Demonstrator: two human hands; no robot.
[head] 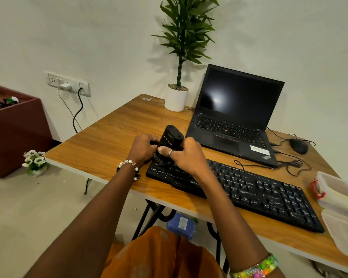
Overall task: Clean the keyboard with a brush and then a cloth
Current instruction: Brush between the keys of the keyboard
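black brush's bristles (160, 157) mostly hidden behind both hands, clear plastic containers (342, 199) cut off by right edge, keyboard legends blurred

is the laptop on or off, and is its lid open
Lid open: the laptop screen stands upright behind its keys. The screen is dark, showing only a glare spot, so it looks off; asleep cannot be ruled out.

Beaded bracelets (129, 167), ring (170, 153), orange garment (159, 255)
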